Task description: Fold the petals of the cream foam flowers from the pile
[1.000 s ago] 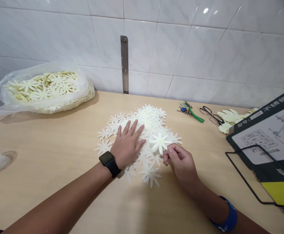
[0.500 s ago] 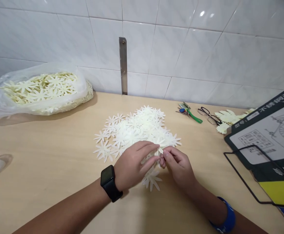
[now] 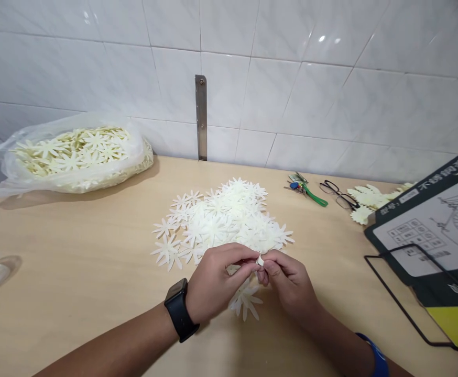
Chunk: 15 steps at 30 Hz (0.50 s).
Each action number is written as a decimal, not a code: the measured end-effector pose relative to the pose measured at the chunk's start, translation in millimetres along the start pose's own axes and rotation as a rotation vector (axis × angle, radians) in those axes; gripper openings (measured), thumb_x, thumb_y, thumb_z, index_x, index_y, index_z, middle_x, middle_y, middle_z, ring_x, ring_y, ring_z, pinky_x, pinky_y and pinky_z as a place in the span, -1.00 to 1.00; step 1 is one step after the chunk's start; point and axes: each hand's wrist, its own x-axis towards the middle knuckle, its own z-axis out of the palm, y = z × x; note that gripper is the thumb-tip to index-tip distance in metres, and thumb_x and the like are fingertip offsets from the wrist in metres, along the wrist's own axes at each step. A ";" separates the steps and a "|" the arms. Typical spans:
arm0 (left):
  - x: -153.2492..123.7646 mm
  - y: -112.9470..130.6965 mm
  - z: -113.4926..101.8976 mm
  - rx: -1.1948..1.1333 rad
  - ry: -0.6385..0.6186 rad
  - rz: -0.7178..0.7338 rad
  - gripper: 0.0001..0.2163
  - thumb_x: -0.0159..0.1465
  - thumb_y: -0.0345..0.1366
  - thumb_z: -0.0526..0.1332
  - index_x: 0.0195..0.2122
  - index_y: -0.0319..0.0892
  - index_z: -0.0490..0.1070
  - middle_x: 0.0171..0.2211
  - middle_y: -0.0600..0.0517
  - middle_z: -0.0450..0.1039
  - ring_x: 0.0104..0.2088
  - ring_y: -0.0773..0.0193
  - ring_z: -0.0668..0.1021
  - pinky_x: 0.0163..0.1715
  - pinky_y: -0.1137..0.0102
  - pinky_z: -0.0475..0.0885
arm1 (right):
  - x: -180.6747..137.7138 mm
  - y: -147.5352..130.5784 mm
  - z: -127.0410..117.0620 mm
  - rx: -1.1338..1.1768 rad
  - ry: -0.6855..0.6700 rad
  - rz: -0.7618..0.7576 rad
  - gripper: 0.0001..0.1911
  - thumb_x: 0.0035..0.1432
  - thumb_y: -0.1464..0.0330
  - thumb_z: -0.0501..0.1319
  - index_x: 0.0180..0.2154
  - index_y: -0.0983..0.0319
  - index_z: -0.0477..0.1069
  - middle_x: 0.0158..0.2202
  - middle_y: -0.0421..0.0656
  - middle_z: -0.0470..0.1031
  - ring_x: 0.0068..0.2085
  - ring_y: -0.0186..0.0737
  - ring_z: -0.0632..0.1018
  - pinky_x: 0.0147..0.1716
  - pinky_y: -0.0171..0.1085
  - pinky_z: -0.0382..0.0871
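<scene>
Between my two hands is a small cream-white petal piece (image 3: 260, 260), curled at the fingertips. My left hand (image 3: 223, 277), with a black watch on its wrist, pinches it from the left side. From the right, my right hand (image 3: 290, 277) pinches the same piece between thumb and forefinger; most of the piece is hidden by the fingers. Just beyond the hands lies a heap of cream-white flower cutouts (image 3: 221, 214) with many narrow petals. One more flower cutout (image 3: 245, 302) shows below the hands, partly covered by them.
A clear plastic bag (image 3: 134, 157) full of flower cutouts stands at the back left. Keys (image 3: 297, 186) with a green strap and eyeglasses (image 3: 339, 195) lie at the back right. A printed box (image 3: 429, 225) and a black wire stand (image 3: 394, 314) occupy the right side.
My left fingers have closed onto the small piece, which now looks curled rather than flat. The whole view has tilted up slightly.
</scene>
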 end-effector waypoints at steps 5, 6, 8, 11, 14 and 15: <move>0.1 -1.5 -0.1 -0.001 0.011 -0.009 -0.87 0.25 -0.36 0.25 -0.21 -0.19 0.57 -0.30 -0.03 0.59 -0.27 0.26 0.59 -0.20 0.40 0.47 | 0.2 1.0 -0.5 -0.008 -0.005 -0.005 -0.67 0.31 0.26 0.07 -0.49 0.20 0.38 -0.56 -0.22 0.35 -0.50 -0.27 0.39 -0.45 -0.30 0.30; -0.1 -1.7 0.2 0.000 0.013 -0.013 -0.87 0.25 -0.35 0.25 -0.22 -0.18 0.57 -0.31 -0.03 0.59 -0.28 0.25 0.59 -0.21 0.40 0.47 | 0.0 1.4 -0.8 -0.012 -0.005 -0.004 -0.66 0.31 0.25 0.07 -0.49 0.20 0.37 -0.56 -0.22 0.35 -0.49 -0.27 0.39 -0.45 -0.30 0.30; -0.5 -2.1 1.0 -0.002 0.015 -0.015 -0.88 0.24 -0.35 0.26 -0.23 -0.18 0.57 -0.31 -0.03 0.60 -0.29 0.25 0.59 -0.22 0.39 0.47 | -0.3 2.2 -1.3 -0.024 -0.003 -0.001 -0.65 0.32 0.24 0.07 -0.50 0.20 0.37 -0.56 -0.21 0.36 -0.49 -0.26 0.39 -0.45 -0.29 0.30; -1.3 -3.1 2.0 -0.016 0.020 0.001 -0.88 0.23 -0.33 0.27 -0.24 -0.18 0.57 -0.31 -0.03 0.59 -0.29 0.25 0.59 -0.22 0.39 0.47 | -0.2 2.3 -1.1 -0.030 0.003 0.006 -0.65 0.31 0.24 0.08 -0.50 0.20 0.38 -0.57 -0.21 0.35 -0.49 -0.26 0.39 -0.45 -0.29 0.29; -1.8 -3.3 1.9 -0.019 0.021 -0.007 -0.87 0.24 -0.33 0.26 -0.22 -0.20 0.57 -0.30 -0.04 0.59 -0.28 0.26 0.59 -0.22 0.41 0.47 | 0.5 1.5 -0.3 -0.015 0.003 0.013 -0.66 0.30 0.24 0.09 -0.50 0.20 0.38 -0.57 -0.22 0.35 -0.49 -0.27 0.39 -0.45 -0.30 0.29; -1.9 -3.2 1.6 -0.016 0.019 -0.014 -0.87 0.24 -0.34 0.26 -0.22 -0.21 0.57 -0.31 -0.04 0.59 -0.28 0.26 0.59 -0.21 0.41 0.47 | 0.6 1.3 -0.2 -0.012 0.001 0.017 -0.66 0.30 0.24 0.10 -0.50 0.20 0.39 -0.57 -0.22 0.35 -0.50 -0.28 0.39 -0.45 -0.31 0.29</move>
